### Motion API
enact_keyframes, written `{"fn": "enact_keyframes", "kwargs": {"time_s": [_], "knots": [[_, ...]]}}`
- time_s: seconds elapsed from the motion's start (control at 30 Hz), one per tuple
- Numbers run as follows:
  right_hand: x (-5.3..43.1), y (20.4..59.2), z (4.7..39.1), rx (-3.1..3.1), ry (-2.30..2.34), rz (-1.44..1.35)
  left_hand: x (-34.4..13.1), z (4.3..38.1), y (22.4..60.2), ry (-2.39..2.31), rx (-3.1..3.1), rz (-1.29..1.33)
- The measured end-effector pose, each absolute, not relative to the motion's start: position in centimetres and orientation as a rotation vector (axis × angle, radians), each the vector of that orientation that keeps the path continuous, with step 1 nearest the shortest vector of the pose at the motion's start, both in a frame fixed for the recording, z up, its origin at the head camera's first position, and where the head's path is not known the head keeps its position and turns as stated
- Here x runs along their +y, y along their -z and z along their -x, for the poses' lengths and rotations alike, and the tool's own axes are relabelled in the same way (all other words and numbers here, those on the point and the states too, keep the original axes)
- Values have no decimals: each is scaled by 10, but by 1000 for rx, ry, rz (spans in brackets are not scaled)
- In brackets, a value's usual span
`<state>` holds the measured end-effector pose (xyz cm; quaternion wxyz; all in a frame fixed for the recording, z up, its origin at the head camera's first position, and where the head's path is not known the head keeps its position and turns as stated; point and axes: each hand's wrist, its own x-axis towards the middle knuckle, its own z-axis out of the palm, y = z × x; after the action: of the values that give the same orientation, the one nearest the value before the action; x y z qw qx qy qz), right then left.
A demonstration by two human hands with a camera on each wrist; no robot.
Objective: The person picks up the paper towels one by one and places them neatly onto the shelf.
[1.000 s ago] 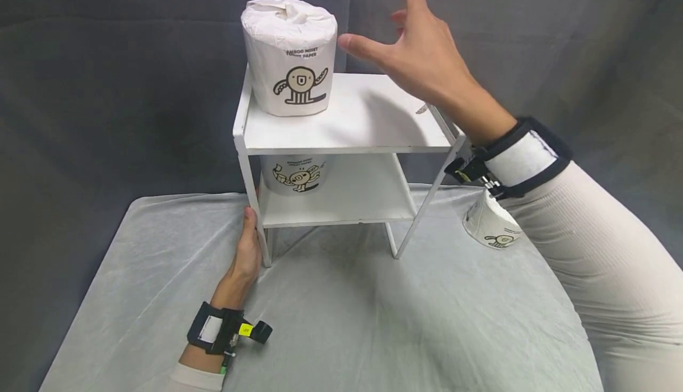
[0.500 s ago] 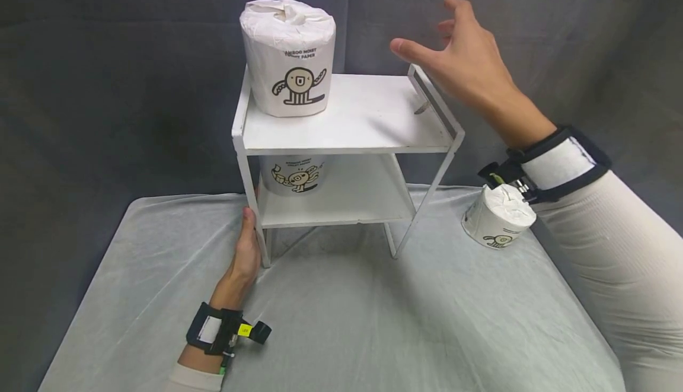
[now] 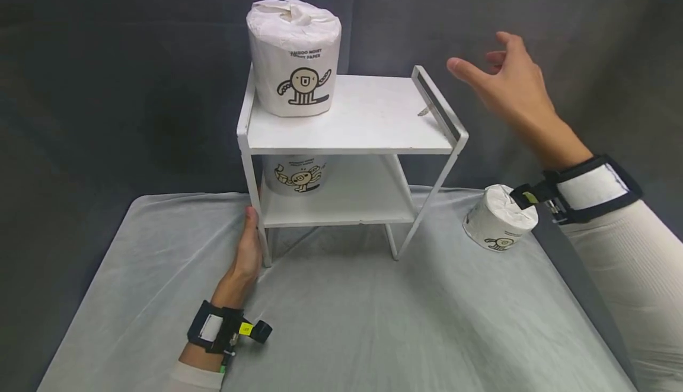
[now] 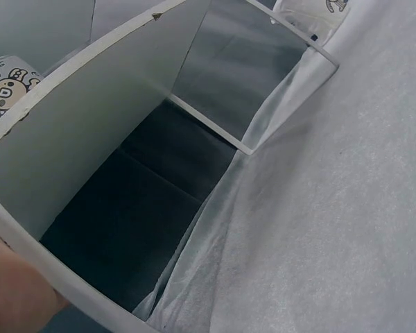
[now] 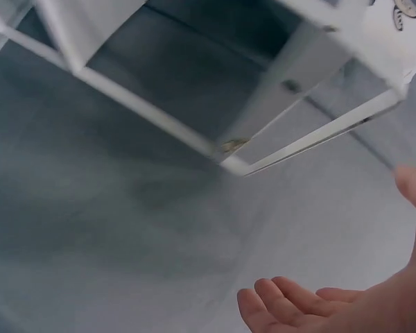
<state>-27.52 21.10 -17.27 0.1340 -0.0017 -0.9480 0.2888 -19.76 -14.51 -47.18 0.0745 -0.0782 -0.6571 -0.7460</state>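
A white two-tier shelf rack (image 3: 381,116) stands on the cloth-covered table. My left hand (image 3: 246,255) holds its left front leg low down, fingers partly hidden behind the leg. On the left of the top tier sits a wrapped toilet roll (image 3: 293,60), upright. Another toilet roll (image 3: 299,178) stands on the left of the lower tier, its top hidden by the upper board. My right hand (image 3: 514,86) is in the air right of the rack, holding nothing, thumb and fingers spread apart; the right wrist view shows the same hand (image 5: 333,305) away from the rack's side rail.
A third wrapped toilet roll (image 3: 498,220) sits on the table (image 3: 341,321) right of the rack, partly behind the right wrist's camera. Dark grey curtain (image 3: 133,83) hangs behind. The rack's raised side rail (image 3: 440,104) edges the top tier.
My right hand has drawn away from the top toilet roll, moving right and slightly down. The roll on the table shows more fully. The left hand keeps its place on the leg.
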Motion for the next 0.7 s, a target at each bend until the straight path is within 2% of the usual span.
{"fn": "enact_keyframes", "kwargs": {"time_s": [0.37,0.7], "knots": [[271,215,276,-2754,-834,101,-147,197,470,2207,-1971,241],[317,270,268,-2768,-735,153,-146,197,470,2224,-1928,267]]}}
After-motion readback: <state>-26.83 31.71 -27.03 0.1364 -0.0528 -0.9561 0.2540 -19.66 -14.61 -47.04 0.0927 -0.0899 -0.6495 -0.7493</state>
